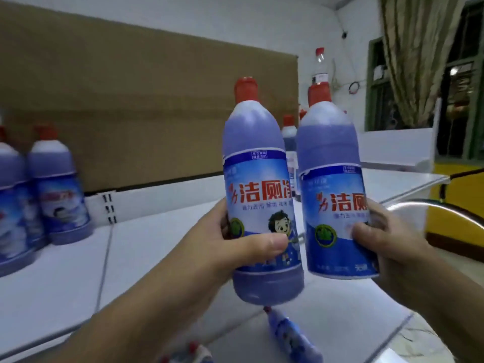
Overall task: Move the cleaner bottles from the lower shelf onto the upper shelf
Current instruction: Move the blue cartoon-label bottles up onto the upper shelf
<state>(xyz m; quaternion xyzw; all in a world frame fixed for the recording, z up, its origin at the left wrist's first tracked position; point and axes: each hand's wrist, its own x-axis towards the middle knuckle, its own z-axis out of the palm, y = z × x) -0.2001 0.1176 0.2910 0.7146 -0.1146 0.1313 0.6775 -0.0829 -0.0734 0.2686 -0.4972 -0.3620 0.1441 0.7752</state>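
Observation:
My left hand (237,248) grips a blue cleaner bottle (259,163) with a red cap, upright above the white upper shelf (146,247). My right hand (385,247) grips a second matching bottle (331,158) just beside it. Two cleaner bottles (61,189) stand on the upper shelf at the far left. Another cleaner bottle (289,134) stands on the shelf behind the held pair, mostly hidden. Down below, on the lower shelf, a bottle (293,336) shows between my arms, and red caps (193,348) peek out near the bottom edge.
A brown cardboard panel (146,111) backs the shelf. A clear plastic bottle (320,66) with a red cap stands behind at the right. A yellow object (455,200) and a curtained window (419,61) lie to the right.

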